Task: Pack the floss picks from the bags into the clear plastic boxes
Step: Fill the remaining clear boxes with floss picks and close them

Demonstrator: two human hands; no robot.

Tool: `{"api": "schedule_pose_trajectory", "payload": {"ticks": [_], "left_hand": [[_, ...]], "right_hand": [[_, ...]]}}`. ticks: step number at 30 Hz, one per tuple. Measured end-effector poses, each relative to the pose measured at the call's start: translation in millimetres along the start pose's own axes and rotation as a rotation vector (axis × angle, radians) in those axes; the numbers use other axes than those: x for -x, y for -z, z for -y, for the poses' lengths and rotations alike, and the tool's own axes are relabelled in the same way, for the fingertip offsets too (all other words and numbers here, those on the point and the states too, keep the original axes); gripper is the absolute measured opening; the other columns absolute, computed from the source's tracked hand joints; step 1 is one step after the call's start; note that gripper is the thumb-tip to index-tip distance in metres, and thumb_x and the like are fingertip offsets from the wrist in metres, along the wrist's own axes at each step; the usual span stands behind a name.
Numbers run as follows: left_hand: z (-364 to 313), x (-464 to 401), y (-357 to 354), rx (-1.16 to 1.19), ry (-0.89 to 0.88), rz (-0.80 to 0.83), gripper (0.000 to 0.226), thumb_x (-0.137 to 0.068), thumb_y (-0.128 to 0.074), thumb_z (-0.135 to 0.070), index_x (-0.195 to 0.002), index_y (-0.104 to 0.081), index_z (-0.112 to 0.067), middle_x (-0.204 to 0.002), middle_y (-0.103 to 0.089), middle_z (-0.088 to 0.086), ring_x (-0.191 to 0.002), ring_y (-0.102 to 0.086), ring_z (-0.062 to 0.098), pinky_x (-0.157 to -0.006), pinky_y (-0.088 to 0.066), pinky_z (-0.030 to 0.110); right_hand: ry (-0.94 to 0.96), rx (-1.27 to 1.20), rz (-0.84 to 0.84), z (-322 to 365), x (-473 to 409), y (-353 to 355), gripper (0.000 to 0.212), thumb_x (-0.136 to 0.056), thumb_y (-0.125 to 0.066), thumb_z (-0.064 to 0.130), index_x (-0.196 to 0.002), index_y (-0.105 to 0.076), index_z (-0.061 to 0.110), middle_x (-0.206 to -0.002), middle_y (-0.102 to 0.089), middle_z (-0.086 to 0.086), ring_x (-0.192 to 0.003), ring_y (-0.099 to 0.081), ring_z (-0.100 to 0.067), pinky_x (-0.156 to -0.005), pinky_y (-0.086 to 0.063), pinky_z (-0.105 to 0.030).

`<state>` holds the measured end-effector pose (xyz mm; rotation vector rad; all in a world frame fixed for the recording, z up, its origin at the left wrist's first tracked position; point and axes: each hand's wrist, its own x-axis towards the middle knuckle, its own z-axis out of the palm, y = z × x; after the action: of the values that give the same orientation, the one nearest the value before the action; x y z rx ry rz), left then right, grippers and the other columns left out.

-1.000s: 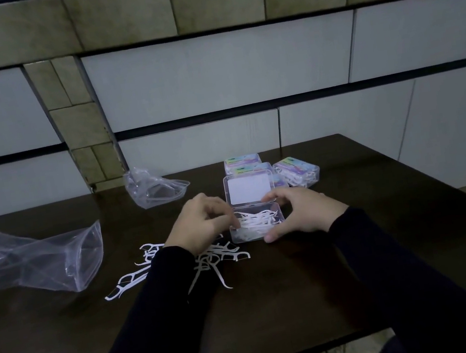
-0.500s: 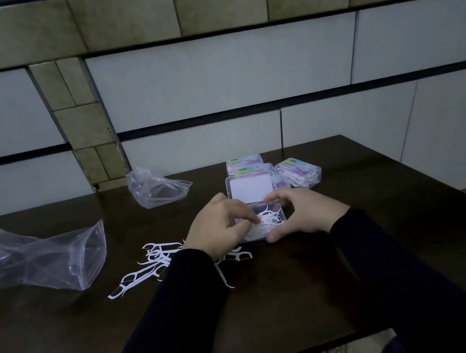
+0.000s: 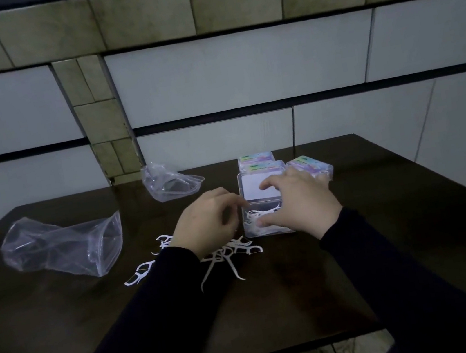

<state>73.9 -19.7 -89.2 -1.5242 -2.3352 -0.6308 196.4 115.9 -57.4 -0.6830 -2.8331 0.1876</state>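
Observation:
An open clear box (image 3: 251,230) sits mid-table with white floss picks (image 3: 255,217) inside and its lid (image 3: 254,192) standing up behind. My right hand (image 3: 300,205) spans it: the fingers bend over the lid's top edge and the thumb lies across the box's front. Just left of the box hovers my left hand (image 3: 208,223), fingers loosely curled with nothing visible in them. Loose floss picks (image 3: 232,257) lie scattered on the table under and in front of my left wrist.
Three closed boxes with colourful labels (image 3: 309,165) stand behind the open one. A large crumpled clear bag (image 3: 63,249) lies at the left and a smaller one (image 3: 168,183) at the back. The dark table's front edge (image 3: 284,351) is near me.
My left hand has drawn back out of the box to its left side. My right hand has shifted from the box's right side up onto the lid.

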Motion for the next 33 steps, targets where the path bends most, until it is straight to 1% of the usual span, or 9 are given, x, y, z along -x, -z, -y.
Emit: {"api": "schedule_pose_trajectory", "payload": {"ticks": [3,5,7,10,14,17,20,26,33], "left_hand": [[12,10,24,-0.060,0.016,0.118,0.026,-0.092,-0.055,-0.020,-0.112,-0.065,-0.034,-0.109,-0.056,-0.016,-0.098,-0.052,0.001,-0.085,-0.047,0.023],[21,18,34,-0.100,0.025,0.222,0.028,-0.091,-0.058,-0.025,-0.117,-0.064,-0.036,-0.116,-0.055,-0.017,-0.105,-0.050,0.001,-0.091,-0.046,0.025],[30,28,38,-0.122,0.065,0.317,0.037,-0.088,-0.063,-0.036,-0.125,-0.059,-0.037,-0.126,-0.052,-0.017,-0.115,-0.047,0.003,-0.098,-0.044,0.029],[40,38,39,-0.075,0.166,0.418,0.065,-0.080,-0.068,-0.053,-0.138,-0.048,-0.033,-0.140,-0.045,-0.015,-0.130,-0.037,0.009,-0.109,-0.033,0.030],[35,44,38,-0.049,0.190,0.505,0.086,-0.071,-0.070,-0.064,-0.144,-0.039,-0.031,-0.144,-0.041,-0.014,-0.131,-0.033,0.011,-0.106,-0.030,0.030],[33,45,38,-0.075,0.221,0.536,0.079,-0.077,-0.068,-0.059,-0.144,-0.038,-0.034,-0.145,-0.039,-0.013,-0.130,-0.032,0.012,-0.106,-0.032,0.032],[37,45,41,-0.085,0.239,0.509,0.065,-0.082,-0.068,-0.050,-0.140,-0.046,-0.031,-0.139,-0.044,-0.009,-0.128,-0.036,0.012,-0.108,-0.034,0.033],[38,45,37,-0.120,0.204,0.427,0.032,-0.089,-0.063,-0.036,-0.121,-0.064,-0.031,-0.125,-0.056,-0.009,-0.117,-0.044,0.010,-0.102,-0.039,0.031],[39,44,35,-0.148,0.175,0.373,0.019,-0.092,-0.060,-0.029,-0.109,-0.069,-0.029,-0.114,-0.061,-0.010,-0.109,-0.047,0.009,-0.096,-0.042,0.029]], "right_hand": [[0.081,-0.061,0.045,19,5,-3,0.048,-0.076,-0.068,0.060,-0.116,-0.061,0.034,-0.118,-0.060,0.008,-0.111,-0.052,-0.014,-0.100,-0.028,-0.044],[0.123,-0.027,0.079,32,9,-9,0.043,-0.077,-0.067,0.060,-0.108,-0.066,0.032,-0.110,-0.064,0.010,-0.106,-0.055,-0.013,-0.097,-0.030,-0.042],[0.152,0.032,0.108,45,12,-16,0.051,-0.074,-0.066,0.065,-0.109,-0.067,0.028,-0.106,-0.066,0.007,-0.105,-0.057,-0.016,-0.097,-0.035,-0.042],[0.183,0.105,0.119,61,14,-26,0.061,-0.073,-0.066,0.066,-0.115,-0.063,0.023,-0.110,-0.065,0.003,-0.107,-0.056,-0.020,-0.093,-0.034,-0.043],[0.214,0.161,0.137,72,15,-33,0.048,-0.083,-0.064,0.049,-0.123,-0.059,0.024,-0.119,-0.063,-0.001,-0.116,-0.052,-0.024,-0.095,-0.030,-0.041],[0.197,0.175,0.189,76,13,-35,0.038,-0.091,-0.057,0.031,-0.128,-0.056,0.021,-0.125,-0.059,-0.003,-0.119,-0.051,-0.026,-0.096,-0.032,-0.040],[0.200,0.174,0.188,78,11,-37,0.028,-0.093,-0.055,0.024,-0.121,-0.059,0.019,-0.118,-0.060,-0.004,-0.114,-0.054,-0.026,-0.091,-0.034,-0.038],[0.148,0.138,0.187,77,8,-40,0.029,-0.094,-0.057,0.024,-0.122,-0.060,0.021,-0.119,-0.063,-0.001,-0.116,-0.055,-0.023,-0.097,-0.034,-0.039],[0.115,0.139,0.177,71,6,-41,0.022,-0.093,-0.057,0.027,-0.114,-0.062,0.021,-0.113,-0.064,-0.001,-0.111,-0.056,-0.022,-0.095,-0.035,-0.041]]}}
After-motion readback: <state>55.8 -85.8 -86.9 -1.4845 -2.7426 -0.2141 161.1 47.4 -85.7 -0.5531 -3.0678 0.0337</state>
